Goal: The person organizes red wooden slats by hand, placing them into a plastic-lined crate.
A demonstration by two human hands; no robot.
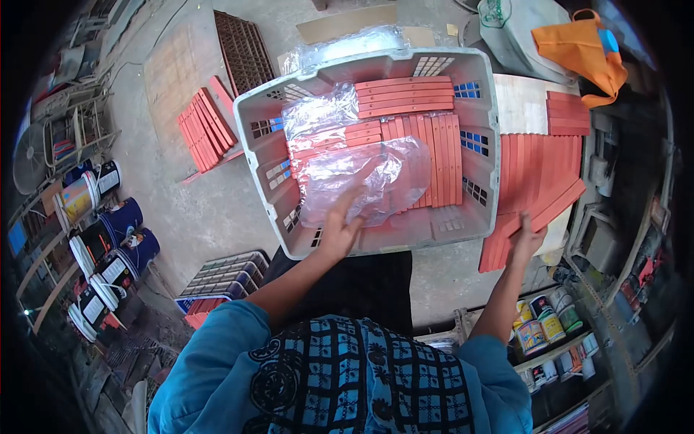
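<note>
A large grey plastic crate (426, 243) stands in front of me with stacks of red strips (405, 97) inside. Clear plastic film (401, 173) covers part of the strips. My left hand (343, 228) is over the crate's near left part, its fingers apart on the film. To the right of the crate, my right hand (530, 235) is closed around the near end of a red strip (553, 206). That strip lies slantwise over a wide layer of red strips (531, 163) on a board.
More red strips (206, 129) lie on a board at the left. Paint buckets (116, 249) stand on the far left, and a slatted crate (224, 278) is at the near left. Paint cans (542, 322) fill a shelf at the lower right. An orange bag (589, 50) is at the upper right.
</note>
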